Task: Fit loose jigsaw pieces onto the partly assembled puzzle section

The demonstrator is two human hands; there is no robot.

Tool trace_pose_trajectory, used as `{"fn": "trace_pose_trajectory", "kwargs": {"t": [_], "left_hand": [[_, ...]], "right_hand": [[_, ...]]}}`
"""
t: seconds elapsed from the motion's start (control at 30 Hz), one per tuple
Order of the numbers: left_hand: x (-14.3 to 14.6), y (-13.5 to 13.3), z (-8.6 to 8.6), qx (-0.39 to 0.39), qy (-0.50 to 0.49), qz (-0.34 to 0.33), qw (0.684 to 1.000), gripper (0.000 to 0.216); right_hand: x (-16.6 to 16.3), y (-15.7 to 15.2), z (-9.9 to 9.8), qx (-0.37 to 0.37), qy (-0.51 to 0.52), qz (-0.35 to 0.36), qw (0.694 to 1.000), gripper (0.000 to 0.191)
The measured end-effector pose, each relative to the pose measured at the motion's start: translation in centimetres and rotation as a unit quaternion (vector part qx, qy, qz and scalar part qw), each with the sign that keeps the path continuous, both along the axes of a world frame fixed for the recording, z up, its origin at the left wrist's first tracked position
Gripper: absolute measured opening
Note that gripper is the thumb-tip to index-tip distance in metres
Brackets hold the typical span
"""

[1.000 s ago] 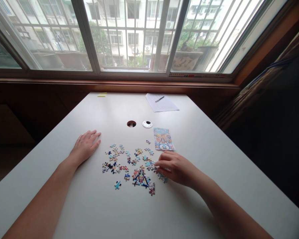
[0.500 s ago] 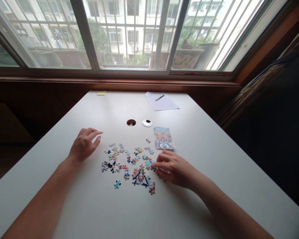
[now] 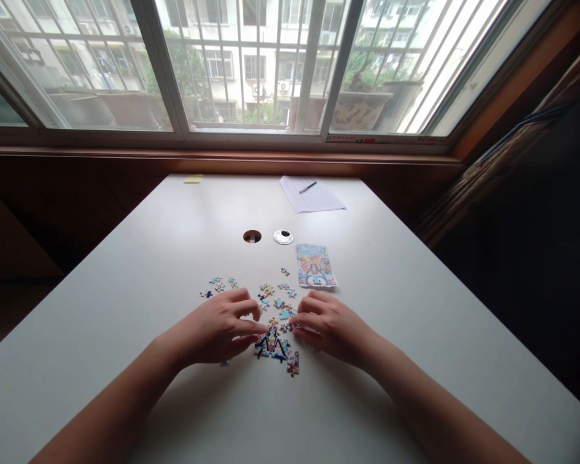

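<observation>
A partly joined patch of jigsaw puzzle (image 3: pixel 272 346) lies flat in the middle of the white table (image 3: pixel 212 419). My left hand (image 3: pixel 222 327) reaches in from the left, palm down, index finger and thumb apart at the patch's upper left edge. Whether it touches a piece there, I cannot tell. On the right, my right hand (image 3: pixel 331 325) rests low over the table, fingers bent and apart, its index tip beside loose jigsaw pieces (image 3: pixel 284 315). More puzzle pieces (image 3: pixel 265 290) are scattered beyond the hands. My left hand covers several of those on the left.
A printed picture sheet (image 3: pixel 316 265) lies past my right hand. Farther off are a cable hole (image 3: pixel 252 237), a round metal cover (image 3: pixel 283 237), papers (image 3: pixel 314 200) with a pen (image 3: pixel 308 187), and yellow sticky notes (image 3: pixel 193 179). A barred window (image 3: pixel 251 71) stands behind the table.
My left hand has moved right and nearer, from the bare table left of the pieces to the joined patch. My right hand has stayed almost still. The view has shifted slightly.
</observation>
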State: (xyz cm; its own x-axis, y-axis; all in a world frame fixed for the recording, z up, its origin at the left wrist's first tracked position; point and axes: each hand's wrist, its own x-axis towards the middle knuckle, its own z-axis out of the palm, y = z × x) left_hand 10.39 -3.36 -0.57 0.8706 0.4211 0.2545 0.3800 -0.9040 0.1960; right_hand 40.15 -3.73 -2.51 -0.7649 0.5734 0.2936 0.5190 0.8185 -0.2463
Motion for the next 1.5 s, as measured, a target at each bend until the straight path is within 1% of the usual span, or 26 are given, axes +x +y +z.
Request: {"fn": "trace_pose_trajectory", "kwargs": {"t": [0.3,0.57,0.9,1.07,1.3,1.5], "left_hand": [[0.4,0.0,0.0,-0.035,-0.002,-0.021,0.999,0.025],[0.4,0.0,0.0,-0.045,-0.005,-0.014,0.999,0.027],[0.4,-0.1,0.1,-0.040,-0.012,-0.016,0.999,0.025],[0.5,-0.1,0.2,-0.038,-0.010,-0.014,0.999,0.024],[0.5,0.0,-0.1,-0.034,-0.012,-0.026,0.999,0.025],[0.4,0.1,-0.4,-0.034,-0.013,-0.025,0.999,0.025]], "right_hand": [[-0.9,0.0,-0.2,0.003,0.009,-0.019,1.000,0.014],[-1.1,0.1,-0.4,0.001,0.020,-0.025,0.999,0.016],[-1.3,0.0,-0.4,0.003,0.020,-0.040,0.999,0.012],[-1.4,0.0,-0.5,0.010,0.023,-0.044,0.999,0.014],[-1.6,0.3,-1.0,0.027,0.031,-0.033,0.999,0.016],[-1.5,0.4,-0.9,0.019,0.033,-0.028,0.999,0.016]]}}
